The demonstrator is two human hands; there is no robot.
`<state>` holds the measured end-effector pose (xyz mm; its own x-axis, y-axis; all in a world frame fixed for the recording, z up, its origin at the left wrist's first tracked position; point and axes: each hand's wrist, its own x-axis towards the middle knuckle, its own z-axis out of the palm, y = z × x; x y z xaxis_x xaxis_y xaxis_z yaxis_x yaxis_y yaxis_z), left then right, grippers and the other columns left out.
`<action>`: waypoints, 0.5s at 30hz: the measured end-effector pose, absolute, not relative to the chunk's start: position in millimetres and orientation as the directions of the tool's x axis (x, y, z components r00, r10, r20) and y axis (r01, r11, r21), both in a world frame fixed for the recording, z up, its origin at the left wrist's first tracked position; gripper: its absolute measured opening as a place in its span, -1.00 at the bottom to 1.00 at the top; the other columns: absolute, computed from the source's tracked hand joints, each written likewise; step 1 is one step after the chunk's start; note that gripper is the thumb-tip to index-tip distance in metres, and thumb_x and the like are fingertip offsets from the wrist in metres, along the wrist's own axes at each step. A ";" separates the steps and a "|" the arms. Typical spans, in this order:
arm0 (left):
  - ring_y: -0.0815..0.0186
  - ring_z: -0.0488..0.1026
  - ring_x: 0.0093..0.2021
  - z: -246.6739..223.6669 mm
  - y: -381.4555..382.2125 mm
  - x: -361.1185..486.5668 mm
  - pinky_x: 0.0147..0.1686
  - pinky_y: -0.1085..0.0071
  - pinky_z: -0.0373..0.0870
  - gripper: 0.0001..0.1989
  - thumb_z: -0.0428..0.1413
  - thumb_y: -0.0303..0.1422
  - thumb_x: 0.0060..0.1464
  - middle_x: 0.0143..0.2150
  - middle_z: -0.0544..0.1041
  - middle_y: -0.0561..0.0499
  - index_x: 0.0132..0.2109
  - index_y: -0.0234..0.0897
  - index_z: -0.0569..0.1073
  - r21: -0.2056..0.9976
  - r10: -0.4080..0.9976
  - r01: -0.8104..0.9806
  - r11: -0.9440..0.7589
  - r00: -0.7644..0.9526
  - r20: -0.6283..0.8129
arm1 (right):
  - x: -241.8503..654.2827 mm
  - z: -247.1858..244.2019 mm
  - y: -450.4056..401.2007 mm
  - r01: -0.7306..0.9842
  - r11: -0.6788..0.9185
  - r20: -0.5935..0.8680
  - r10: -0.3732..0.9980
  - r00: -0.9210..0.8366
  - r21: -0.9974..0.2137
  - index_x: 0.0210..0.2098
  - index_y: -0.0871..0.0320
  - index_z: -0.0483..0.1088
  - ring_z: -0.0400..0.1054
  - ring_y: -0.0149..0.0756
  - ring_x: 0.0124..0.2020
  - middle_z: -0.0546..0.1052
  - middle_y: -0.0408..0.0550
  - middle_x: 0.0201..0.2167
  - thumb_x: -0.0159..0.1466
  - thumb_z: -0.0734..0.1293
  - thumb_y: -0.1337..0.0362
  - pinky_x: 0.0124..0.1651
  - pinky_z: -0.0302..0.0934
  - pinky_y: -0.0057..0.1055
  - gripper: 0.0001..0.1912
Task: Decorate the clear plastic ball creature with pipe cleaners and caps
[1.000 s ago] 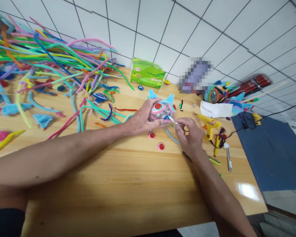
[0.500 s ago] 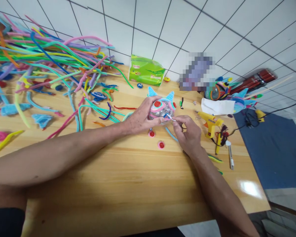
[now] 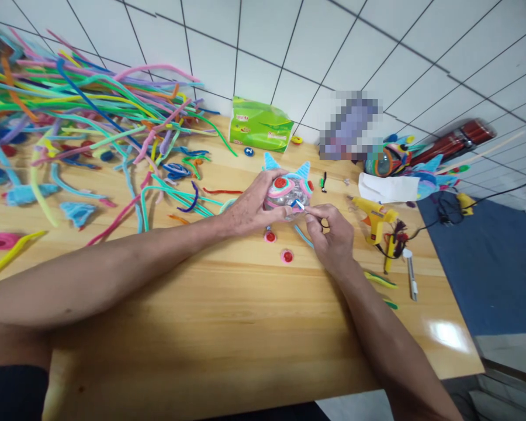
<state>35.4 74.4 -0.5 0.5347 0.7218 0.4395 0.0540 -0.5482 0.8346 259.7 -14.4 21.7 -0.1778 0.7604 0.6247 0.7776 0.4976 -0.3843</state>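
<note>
The left hand (image 3: 251,206) grips the eared craft figure (image 3: 288,192); the right hand (image 3: 332,238) pinches a slim metal tool (image 3: 300,205) against its front.

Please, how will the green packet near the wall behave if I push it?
The green packet will probably dent, as its wrapper looks thin and creased. Its flat, boxy shape suggests sliding on the table rather than rolling.

Wooden table (image 3: 228,327) | left end, back edge: pile of pipe cleaners (image 3: 109,96) | back edge, middle: green packet (image 3: 260,124) | toward right edge: yellow glue gun (image 3: 374,216), white-topped tool (image 3: 411,275) | middle: two red-and-pink discs (image 3: 287,256)
</note>
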 end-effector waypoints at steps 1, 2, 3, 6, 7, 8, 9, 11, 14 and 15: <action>-0.02 0.42 0.35 -0.3 74.7 35.3 0.40 -0.08 0.41 -0.32 0.27 -0.08 0.25 0.35 0.42 -0.20 0.39 -0.14 0.24 0.834 0.720 0.053 -0.549 0.537 0.440 | 259.4 21.5 -14.4 0.776 0.500 0.627 0.758 -0.178 -0.384 -0.04 0.00 0.54 0.51 -0.26 -0.31 0.61 -0.10 -0.29 0.45 0.34 0.31 -0.25 0.42 -0.27 -0.84; -0.01 0.42 0.35 -0.1 75.0 35.2 0.40 -0.06 0.41 -0.32 0.27 -0.09 0.25 0.35 0.42 -0.19 0.38 -0.14 0.24 0.834 0.718 0.050 -0.550 0.538 0.441 | 259.0 21.2 -14.4 0.776 0.501 0.628 0.757 -0.179 -0.383 -0.03 0.00 0.54 0.51 -0.25 -0.31 0.61 -0.10 -0.29 0.45 0.34 0.31 -0.25 0.43 -0.27 -0.84; 0.00 0.42 0.35 0.1 75.2 35.2 0.40 -0.05 0.41 -0.33 0.27 -0.10 0.25 0.34 0.43 -0.18 0.38 -0.14 0.25 0.834 0.718 0.048 -0.550 0.536 0.443 | 258.7 21.0 -14.4 0.777 0.501 0.628 0.757 -0.180 -0.382 -0.03 -0.01 0.54 0.51 -0.25 -0.30 0.61 -0.10 -0.29 0.45 0.33 0.32 -0.25 0.43 -0.27 -0.83; 0.01 0.43 0.34 0.8 75.7 35.4 0.39 -0.04 0.42 -0.34 0.27 -0.10 0.25 0.34 0.42 -0.18 0.38 -0.13 0.24 0.835 0.718 0.045 -0.548 0.537 0.442 | 257.4 20.5 -14.4 0.785 0.491 0.628 0.759 -0.172 -0.378 -0.02 0.00 0.54 0.50 -0.25 -0.31 0.59 -0.10 -0.31 0.45 0.33 0.33 -0.24 0.42 -0.26 -0.82; 0.01 0.43 0.34 0.9 75.9 35.6 0.39 -0.04 0.42 -0.34 0.27 -0.10 0.26 0.34 0.42 -0.19 0.38 -0.14 0.24 0.837 0.719 0.046 -0.546 0.539 0.439 | 256.9 20.3 -14.4 0.784 0.490 0.629 0.759 -0.169 -0.381 -0.03 0.01 0.54 0.49 -0.25 -0.31 0.59 -0.10 -0.32 0.45 0.33 0.34 -0.25 0.41 -0.26 -0.82; 0.00 0.43 0.34 0.9 76.0 35.7 0.39 -0.05 0.42 -0.34 0.27 -0.11 0.26 0.34 0.42 -0.20 0.38 -0.15 0.24 0.838 0.719 0.045 -0.543 0.541 0.436 | 256.6 20.0 -14.3 0.779 0.493 0.631 0.758 -0.166 -0.388 -0.03 0.01 0.54 0.48 -0.26 -0.32 0.58 -0.11 -0.33 0.45 0.33 0.34 -0.25 0.39 -0.27 -0.82; 0.00 0.43 0.34 0.8 76.3 35.8 0.38 -0.05 0.43 -0.34 0.26 -0.11 0.26 0.34 0.42 -0.20 0.38 -0.15 0.24 0.840 0.718 0.043 -0.541 0.543 0.435 | 256.3 19.8 -14.2 0.769 0.502 0.634 0.755 -0.166 -0.395 -0.03 0.01 0.54 0.47 -0.26 -0.33 0.57 -0.12 -0.33 0.45 0.33 0.36 -0.25 0.38 -0.27 -0.82; -0.01 0.44 0.32 0.3 76.9 35.9 0.36 -0.07 0.45 -0.34 0.26 -0.11 0.26 0.34 0.42 -0.20 0.38 -0.14 0.24 0.842 0.717 0.035 -0.539 0.543 0.436 | 256.2 19.1 -13.9 0.752 0.518 0.641 0.749 -0.167 -0.409 -0.03 0.01 0.54 0.46 -0.27 -0.33 0.57 -0.13 -0.33 0.44 0.33 0.37 -0.24 0.37 -0.28 -0.80; -0.03 0.45 0.31 -1.4 78.1 36.1 0.34 -0.08 0.46 -0.34 0.26 -0.12 0.24 0.35 0.42 -0.19 0.39 -0.10 0.25 0.839 0.711 0.027 -0.544 0.545 0.444 | 256.4 18.0 -13.5 0.754 0.507 0.635 0.756 -0.156 -0.417 -0.03 0.00 0.55 0.46 -0.26 -0.33 0.57 -0.13 -0.32 0.44 0.33 0.36 -0.24 0.37 -0.27 -0.80; -0.03 0.45 0.32 -2.1 78.4 36.2 0.35 -0.08 0.46 -0.33 0.26 -0.13 0.24 0.36 0.42 -0.19 0.39 -0.10 0.25 0.837 0.709 0.026 -0.547 0.546 0.446 | 256.5 17.6 -13.4 0.757 0.499 0.630 0.761 -0.152 -0.421 -0.03 0.00 0.55 0.46 -0.26 -0.33 0.57 -0.13 -0.32 0.44 0.33 0.35 -0.24 0.37 -0.27 -0.80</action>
